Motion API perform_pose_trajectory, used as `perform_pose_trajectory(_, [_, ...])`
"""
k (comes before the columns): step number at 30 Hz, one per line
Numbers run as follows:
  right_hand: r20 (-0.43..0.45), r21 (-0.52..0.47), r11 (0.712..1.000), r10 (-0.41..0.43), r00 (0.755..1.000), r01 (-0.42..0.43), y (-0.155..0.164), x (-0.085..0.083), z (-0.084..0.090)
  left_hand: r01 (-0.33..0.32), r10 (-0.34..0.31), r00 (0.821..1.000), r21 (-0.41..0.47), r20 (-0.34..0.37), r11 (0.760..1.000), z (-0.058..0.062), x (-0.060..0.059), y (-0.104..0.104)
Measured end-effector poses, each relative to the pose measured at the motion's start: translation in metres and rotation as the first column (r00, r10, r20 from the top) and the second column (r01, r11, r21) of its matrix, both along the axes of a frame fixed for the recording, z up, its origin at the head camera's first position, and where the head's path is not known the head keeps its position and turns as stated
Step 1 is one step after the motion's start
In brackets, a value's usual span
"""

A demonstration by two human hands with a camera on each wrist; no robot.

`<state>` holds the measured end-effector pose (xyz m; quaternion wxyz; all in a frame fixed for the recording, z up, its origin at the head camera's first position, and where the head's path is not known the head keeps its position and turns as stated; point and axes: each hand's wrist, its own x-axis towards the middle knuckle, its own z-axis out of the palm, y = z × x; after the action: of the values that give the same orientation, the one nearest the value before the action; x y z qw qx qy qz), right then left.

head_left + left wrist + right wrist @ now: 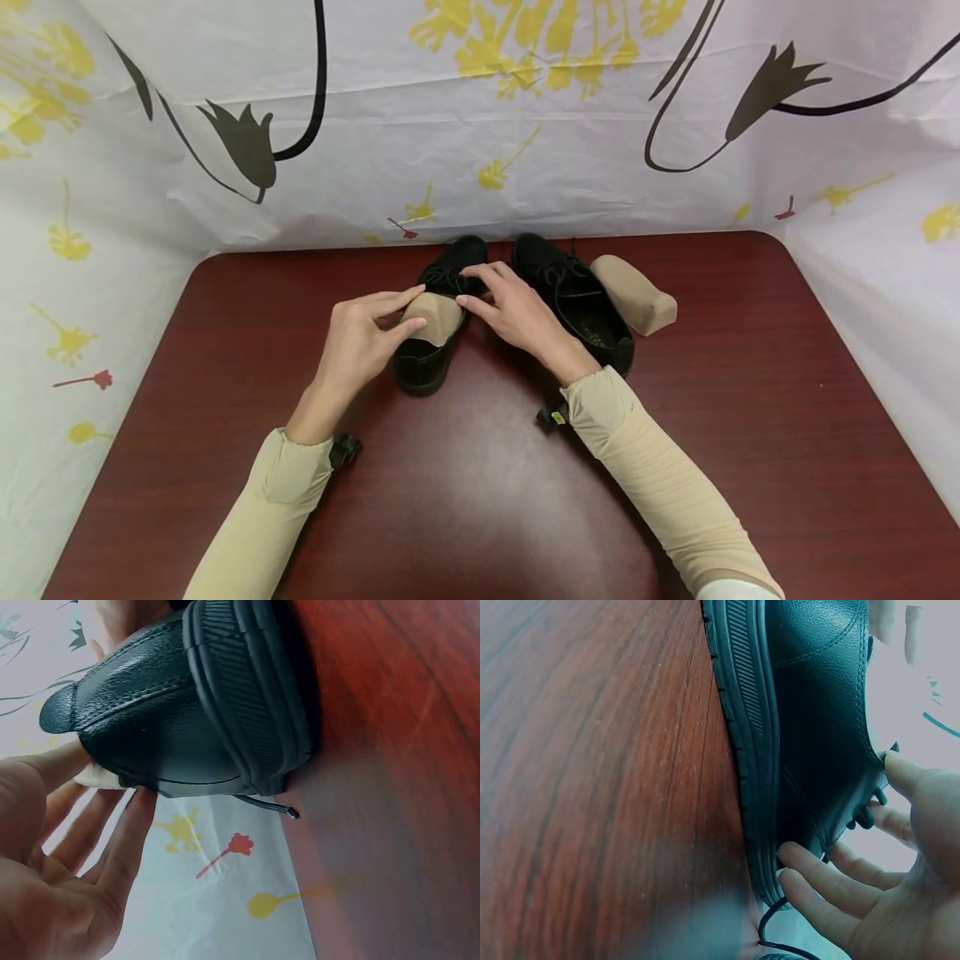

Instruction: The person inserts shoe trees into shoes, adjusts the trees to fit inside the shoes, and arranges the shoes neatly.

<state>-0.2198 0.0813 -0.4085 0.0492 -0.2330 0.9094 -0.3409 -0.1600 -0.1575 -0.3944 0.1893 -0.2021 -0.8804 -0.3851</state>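
While the left hand pinches a tan block with its thumb and fingers a little apart, the block sits partly inside the left black shoe. The right hand holds that shoe near its laces, fingers bent a bit. Then comes the right black shoe, toe to the far side of the table, with another tan block just beside it on the right.

Black shoe, heel toward camera, sole on reddish wood surface. Left hand at its opening, fingers touching beige piece. Flower-print cloth behind.
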Motion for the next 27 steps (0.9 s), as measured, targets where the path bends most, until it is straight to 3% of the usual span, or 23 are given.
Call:
perform_pose_trajectory(10, [-0.009, -0.004, 1.000, 0.004, 1.000, -0.004, 0.000, -0.001, -0.001, 0.023, -0.019, 0.998, 0.070, -0.060, 0.997, -0.006, -0.006, 0.001])
perform_pose_trajectory(27, [0.008, -0.090, 0.996, -0.002, 1.000, 0.003, 0.000, 0.004, -0.002, 0.044, -0.039, 0.998, 0.097, -0.049, 0.994, -0.011, -0.009, 0.001])
